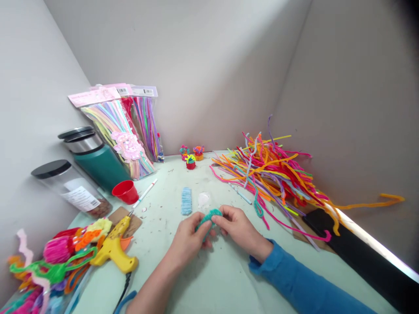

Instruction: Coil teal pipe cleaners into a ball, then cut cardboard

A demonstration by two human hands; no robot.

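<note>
Both hands meet over the middle of the table, pinching a small teal piece of fuzzy pipe cleaner (214, 213). My left hand (190, 233) is closed on its left and lower part, thumb on top. At its right end, the thumb and forefinger of my right hand (237, 222) are pressed together on it. The fingers partly hide its shape. Just beyond my left hand lies a light-blue strip of pipe cleaners (186, 201). A round whitish piece (204, 199) lies to the right of that strip.
A yellow glue gun (114, 248) with a black cord lies left, beside colourful pipe-cleaner pieces (60, 250). Behind it stand a red cup (125, 192), a clear jar (70, 187) and a green bottle (101, 159). Loose pipe cleaners (271, 170) are heaped right; small figures (190, 162) stand at the back.
</note>
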